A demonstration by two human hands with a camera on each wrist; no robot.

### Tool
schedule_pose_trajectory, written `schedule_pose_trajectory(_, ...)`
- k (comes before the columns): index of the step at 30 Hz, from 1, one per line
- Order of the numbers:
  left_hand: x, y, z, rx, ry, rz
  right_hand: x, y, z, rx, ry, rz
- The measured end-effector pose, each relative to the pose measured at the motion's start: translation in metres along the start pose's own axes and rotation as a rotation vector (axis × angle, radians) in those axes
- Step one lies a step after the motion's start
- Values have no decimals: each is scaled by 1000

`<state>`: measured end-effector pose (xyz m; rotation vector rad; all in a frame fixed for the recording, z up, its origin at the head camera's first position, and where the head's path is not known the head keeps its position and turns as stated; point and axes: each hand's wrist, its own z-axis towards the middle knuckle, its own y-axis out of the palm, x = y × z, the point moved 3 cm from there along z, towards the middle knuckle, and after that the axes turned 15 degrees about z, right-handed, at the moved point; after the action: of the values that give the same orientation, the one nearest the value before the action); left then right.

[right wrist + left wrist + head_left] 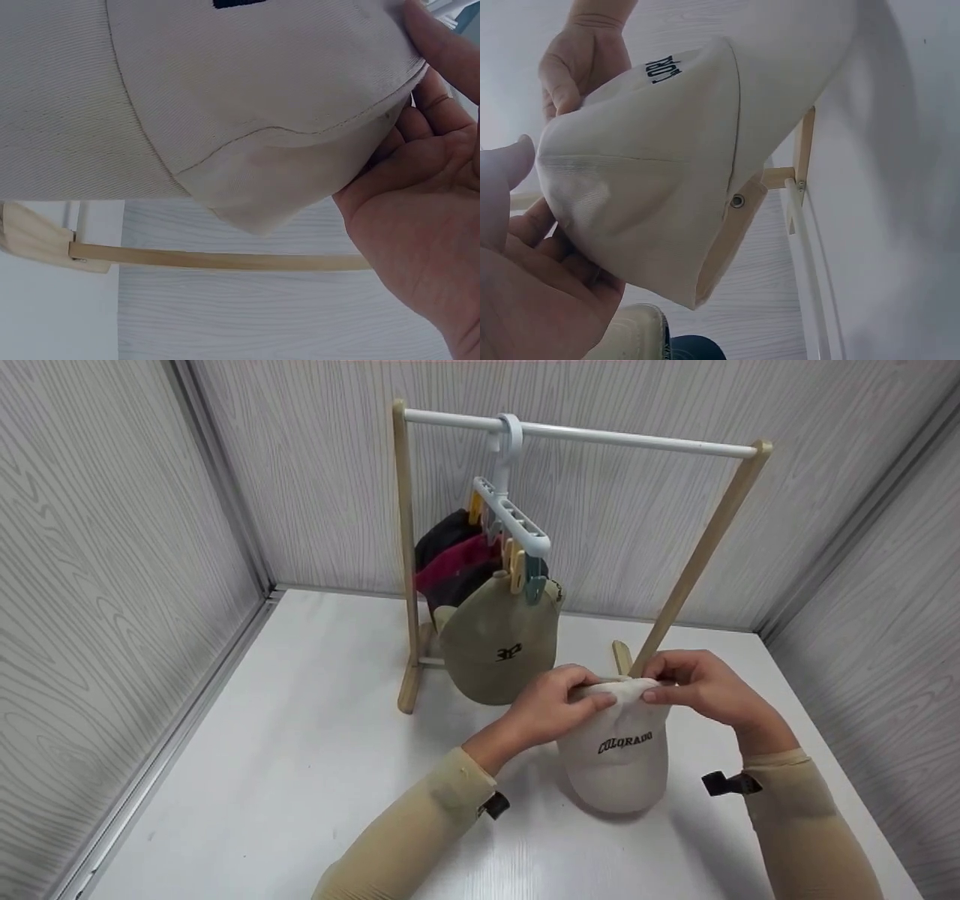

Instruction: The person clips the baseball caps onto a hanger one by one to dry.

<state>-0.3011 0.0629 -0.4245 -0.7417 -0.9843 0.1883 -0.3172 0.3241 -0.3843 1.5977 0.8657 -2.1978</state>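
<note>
A white baseball cap (616, 765) lettered COLORADO hangs brim-down between both hands, in front of the rack's right leg. My left hand (551, 703) pinches the crown's top at its left side, thumb in front and fingers behind. On the right of the crown, my right hand (701, 690) grips the fabric between thumb and fingers. In the left wrist view the cap's side (637, 187) shows a metal eyelet near its rear edge. The right wrist view has the fingers (435, 105) tucked behind the crown's edge.
A wooden rack with a white rail (637, 437) stands on the white table (300, 780). From its rail hangs a white clip hanger (517, 521) with coloured clips (534, 589). An olive cap (499, 645) hangs in front of a magenta cap (454, 561) and a black one (442, 536). Panelled walls enclose the table.
</note>
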Motion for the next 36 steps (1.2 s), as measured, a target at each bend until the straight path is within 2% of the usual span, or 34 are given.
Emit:
schedule_pose_trajectory(8,11,-18,-8,39,18,13,-16,15,10,-24,-73,85)
schedule_pose_trajectory(17,23,-42,-17,107,35,21,-32,32,21,4,-149,137)
schedule_pose_trajectory(24,25,-60,-23,129,64,0,-44,45,32,30,-140,142)
schedule_pose_trajectory(30,25,-75,-29,148,67,25,-52,55,41,53,-147,111)
schedule_pose_trajectory(36,27,-88,-35,171,85,30,-61,65,51,33,-181,126)
